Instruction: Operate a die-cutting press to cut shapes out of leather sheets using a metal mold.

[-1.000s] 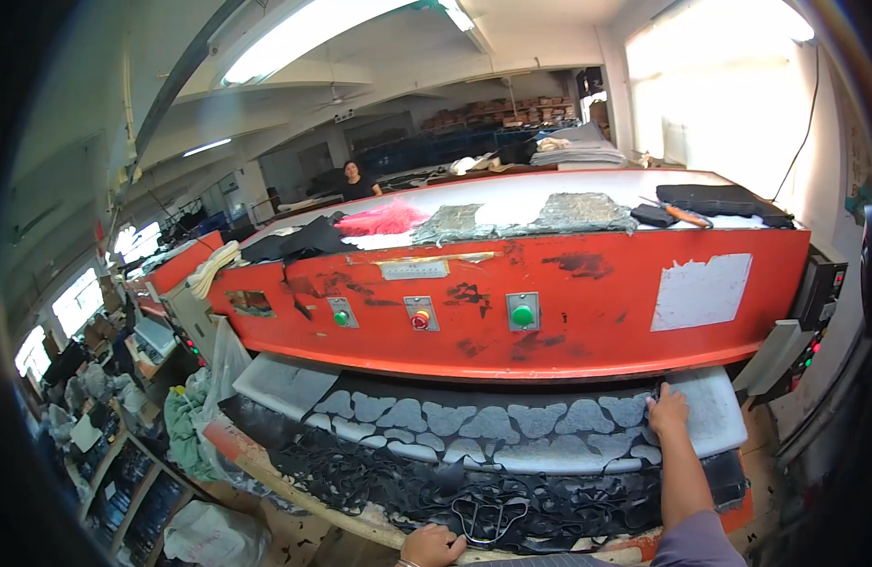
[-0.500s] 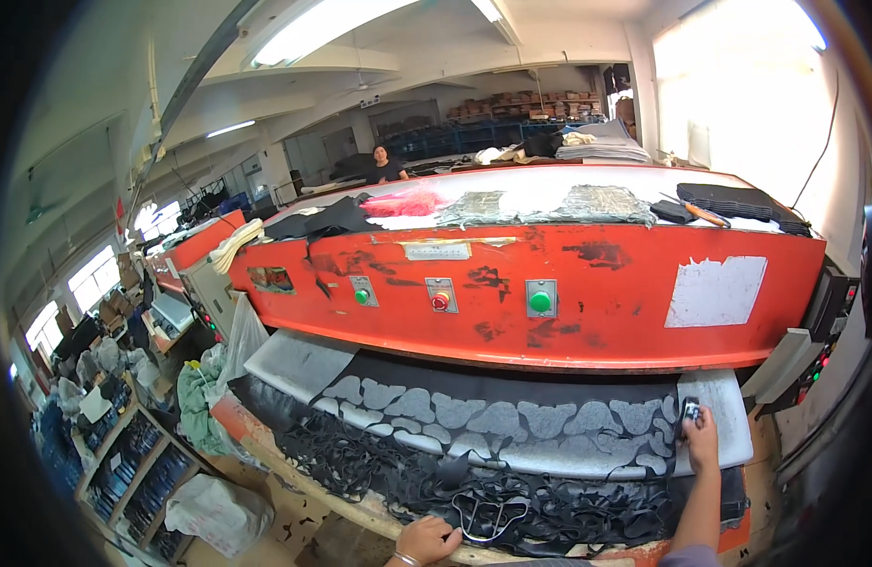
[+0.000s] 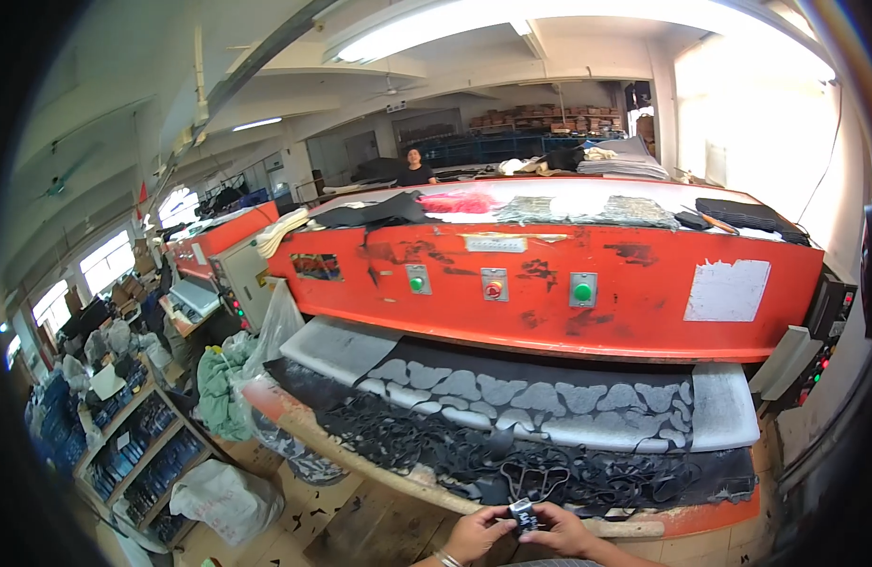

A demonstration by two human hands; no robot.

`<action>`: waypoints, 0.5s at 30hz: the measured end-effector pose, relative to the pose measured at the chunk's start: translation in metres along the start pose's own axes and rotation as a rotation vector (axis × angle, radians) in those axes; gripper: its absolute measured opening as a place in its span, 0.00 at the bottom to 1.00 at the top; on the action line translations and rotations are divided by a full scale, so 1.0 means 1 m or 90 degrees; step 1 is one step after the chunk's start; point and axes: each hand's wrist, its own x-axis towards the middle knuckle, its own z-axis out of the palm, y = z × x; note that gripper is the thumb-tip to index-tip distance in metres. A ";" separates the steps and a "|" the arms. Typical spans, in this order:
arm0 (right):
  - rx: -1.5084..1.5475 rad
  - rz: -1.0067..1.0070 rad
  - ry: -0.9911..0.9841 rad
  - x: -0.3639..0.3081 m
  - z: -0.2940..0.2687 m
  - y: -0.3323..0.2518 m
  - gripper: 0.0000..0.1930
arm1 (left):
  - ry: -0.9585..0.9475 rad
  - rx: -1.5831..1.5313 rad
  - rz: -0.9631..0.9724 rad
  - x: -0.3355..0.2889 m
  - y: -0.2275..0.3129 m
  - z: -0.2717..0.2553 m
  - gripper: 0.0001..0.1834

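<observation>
Close to the front edge, both my hands are brought together on a small dark piece with white markings; its exact kind is hard to make out. My left hand pinches its left side, and my right hand pinches the right side. Just beyond my fingers, a metal-outlined cutting die lies on tangled black scrap strips. Farther in, a dark sheet cut into rounded grey shapes lies on a white pad, below the red press beam.
The wide red press has green and red push buttons on its front. Fabric pieces and a wooden-handled tool lie on its top. A shelf rack and a white sack stand at left. A person is behind the press.
My right hand has come from the sheet's right end to the front edge, bringing the small dark piece. My left hand has left the edge beside the die and joined it. The view has shifted.
</observation>
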 end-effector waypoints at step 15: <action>-0.278 -0.074 -0.156 0.001 0.127 -0.017 0.20 | 0.257 0.185 -0.009 -0.139 -0.020 -0.070 0.16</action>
